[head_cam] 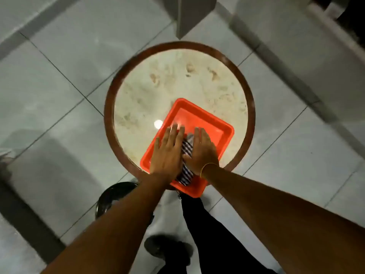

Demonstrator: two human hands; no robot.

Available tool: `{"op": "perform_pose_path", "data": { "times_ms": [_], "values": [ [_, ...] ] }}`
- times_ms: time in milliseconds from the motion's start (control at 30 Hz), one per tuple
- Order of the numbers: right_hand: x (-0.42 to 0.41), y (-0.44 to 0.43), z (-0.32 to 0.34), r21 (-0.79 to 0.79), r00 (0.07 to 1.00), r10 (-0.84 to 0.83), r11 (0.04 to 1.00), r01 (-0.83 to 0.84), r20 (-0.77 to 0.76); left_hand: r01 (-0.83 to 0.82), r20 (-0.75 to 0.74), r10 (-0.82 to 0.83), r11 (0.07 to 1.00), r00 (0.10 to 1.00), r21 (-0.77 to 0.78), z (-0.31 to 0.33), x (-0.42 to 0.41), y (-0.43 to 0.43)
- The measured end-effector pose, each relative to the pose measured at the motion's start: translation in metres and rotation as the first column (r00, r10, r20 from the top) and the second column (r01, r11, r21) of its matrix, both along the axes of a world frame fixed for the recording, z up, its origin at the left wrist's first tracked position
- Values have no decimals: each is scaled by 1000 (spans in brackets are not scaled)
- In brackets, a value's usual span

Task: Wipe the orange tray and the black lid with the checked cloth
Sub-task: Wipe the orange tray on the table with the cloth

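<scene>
From the camera on your head, you look down at both of your hands pressing flat on the checked cloth. Your left hand lies open on the left part of the cloth, fingers straight. Your right hand lies open on the right part, and it has a thin yellow band at the wrist. The cloth peeks out in the gap between your hands. It has dark and white checks and looks bunched up. The cloth sits inside the orange tray. The tray is bright, shiny and has a raised rim. It rests on the near side of the round tabletop, and its near corner hangs over the edge. No writing can be read anywhere.
</scene>
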State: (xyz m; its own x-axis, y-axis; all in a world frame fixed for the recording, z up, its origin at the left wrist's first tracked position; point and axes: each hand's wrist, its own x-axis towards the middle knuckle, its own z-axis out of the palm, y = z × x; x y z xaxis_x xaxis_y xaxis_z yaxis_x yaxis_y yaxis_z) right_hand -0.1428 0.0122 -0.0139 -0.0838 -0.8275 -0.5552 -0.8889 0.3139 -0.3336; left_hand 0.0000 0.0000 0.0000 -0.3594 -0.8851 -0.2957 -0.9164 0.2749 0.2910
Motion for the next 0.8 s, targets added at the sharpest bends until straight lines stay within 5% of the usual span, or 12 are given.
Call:
{"op": "perform_pose_path", "data": {
  "times_ms": [67,200,467,633,700,800],
  "values": [
    [2,5,-18,-97,999,-18,995,15,-27,-71,6,71,993,997,91,-24,-5,12],
    [12,17,-35,-51,991,-25,999,18,-133,-256,14,256,959,967,121,-50,-14,38],
    [6,11,-44,-29,999,-20,999,21,36,-626,11,628,775,778,84,-43,-26,37],
    [-7,1,-22,-57,977,-22,998,35,211,-709,-237,786,618,571,340,-36,-24,24],
    [12,-7,-2,-89,971,63,995,-43,231,-739,-345,843,531,412,415,-21,2,25],
    [-3,-22,24,-274,967,153,957,-93,206,-684,-399,829,553,392,475,2,0,16]
  ]
}}
